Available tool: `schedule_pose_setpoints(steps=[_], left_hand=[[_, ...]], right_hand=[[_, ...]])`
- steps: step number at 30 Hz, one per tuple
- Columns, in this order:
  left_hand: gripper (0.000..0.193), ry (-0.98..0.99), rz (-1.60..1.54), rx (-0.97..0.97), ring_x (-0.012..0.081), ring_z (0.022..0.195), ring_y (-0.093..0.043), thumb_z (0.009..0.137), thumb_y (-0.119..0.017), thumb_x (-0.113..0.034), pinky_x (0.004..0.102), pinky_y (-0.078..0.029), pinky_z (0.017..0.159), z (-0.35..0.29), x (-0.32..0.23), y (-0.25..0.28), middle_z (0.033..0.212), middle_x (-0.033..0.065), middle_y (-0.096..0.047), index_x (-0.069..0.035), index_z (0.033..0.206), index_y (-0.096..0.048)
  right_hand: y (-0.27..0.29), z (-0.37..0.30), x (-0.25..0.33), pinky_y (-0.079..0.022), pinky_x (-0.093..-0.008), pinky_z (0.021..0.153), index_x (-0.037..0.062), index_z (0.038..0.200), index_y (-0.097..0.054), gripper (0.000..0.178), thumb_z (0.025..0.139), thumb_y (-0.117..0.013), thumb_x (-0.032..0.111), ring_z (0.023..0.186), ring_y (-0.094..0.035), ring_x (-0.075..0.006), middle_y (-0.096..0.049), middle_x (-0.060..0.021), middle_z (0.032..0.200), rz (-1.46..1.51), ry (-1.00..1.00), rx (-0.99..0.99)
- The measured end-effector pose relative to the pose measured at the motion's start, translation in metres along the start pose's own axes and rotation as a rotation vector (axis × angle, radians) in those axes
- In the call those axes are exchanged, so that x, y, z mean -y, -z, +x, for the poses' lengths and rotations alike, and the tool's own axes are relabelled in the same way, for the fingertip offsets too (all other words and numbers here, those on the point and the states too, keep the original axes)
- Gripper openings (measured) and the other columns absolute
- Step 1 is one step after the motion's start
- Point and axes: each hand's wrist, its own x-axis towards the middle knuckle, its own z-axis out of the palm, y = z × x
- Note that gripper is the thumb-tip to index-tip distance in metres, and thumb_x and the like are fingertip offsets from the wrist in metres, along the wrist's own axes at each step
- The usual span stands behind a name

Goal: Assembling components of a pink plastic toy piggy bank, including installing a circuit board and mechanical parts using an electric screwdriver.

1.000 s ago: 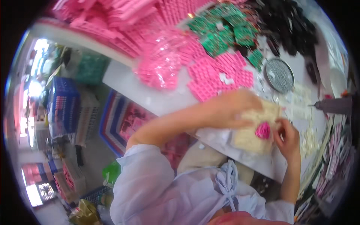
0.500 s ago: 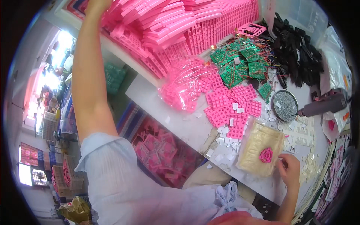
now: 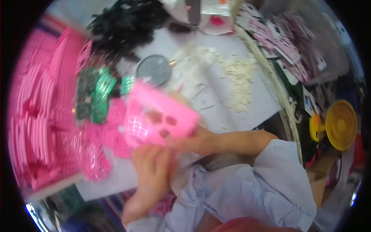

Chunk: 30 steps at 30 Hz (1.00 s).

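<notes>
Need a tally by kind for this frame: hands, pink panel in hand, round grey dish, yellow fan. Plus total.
Hands: 2 (left hand, right hand)
Pink panel in hand: 1
Round grey dish: 1
Yellow fan: 1
Total: 5

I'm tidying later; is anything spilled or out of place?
Possibly the small pale discs: they lie loose and scattered on the table, which looks like a spill, though it may be deliberate. The held pink panel is too blurred to judge.

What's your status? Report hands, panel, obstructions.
Left hand, right hand at near edge of panel; exact grip blurred. Panel blurred, broad face visible. Nothing seen blocking hands; keypads left of panel.
</notes>
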Motion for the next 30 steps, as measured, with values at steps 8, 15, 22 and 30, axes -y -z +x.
schedule_pose_setpoints(steps=[8,15,22,30], left_hand=[[0.083,0.54,-1.195,-0.069,0.0231,0.12,-0.057,0.093,-0.057,0.003,0.0349,-0.041,0.107,0.005,0.013,-0.053,0.136,0.015,-0.055,-0.005,0.162,-0.01],[0.076,0.609,-1.029,-0.444,0.0151,0.11,-0.058,0.099,-0.05,0.0,0.0278,-0.049,0.092,-0.009,0.035,-0.04,0.134,0.0134,-0.053,-0.016,0.164,-0.014],[0.044,0.748,-0.921,-0.347,0.0174,0.126,-0.054,0.103,-0.053,-0.008,0.0307,-0.046,0.101,-0.044,0.048,-0.061,0.142,0.0131,-0.055,0.0,0.146,-0.049],[0.038,0.902,-1.218,-0.32,0.0225,0.127,-0.052,0.103,-0.05,-0.02,0.037,-0.039,0.109,-0.025,0.035,-0.067,0.133,0.0114,-0.059,-0.001,0.135,-0.058]], right_hand=[[0.054,-0.037,0.037,-0.051,-0.032,0.094,0.0039,0.143,-0.054,0.052,0.095,-0.067,0.021,0.112,-0.062,-0.0124,-0.065,-0.0089,0.13,-0.064,-0.24,0.308],[0.372,-0.137,0.154,-0.052,-0.048,0.094,0.0104,0.132,-0.062,0.054,0.079,-0.069,0.017,0.106,-0.063,-0.0427,-0.069,-0.0212,0.115,-2.048,-0.18,-1.023],[0.458,-0.171,0.189,-0.049,-0.0385,0.099,0.0068,0.138,-0.06,0.063,0.079,-0.076,0.022,0.114,-0.065,-0.0274,-0.07,-0.0153,0.125,-1.617,-0.157,-0.995],[0.206,-0.106,0.106,-0.046,-0.0349,0.103,-0.0053,0.138,-0.054,0.046,0.094,-0.064,0.0,0.123,-0.058,-0.0232,-0.057,-0.0151,0.138,-1.074,0.482,-0.938]])
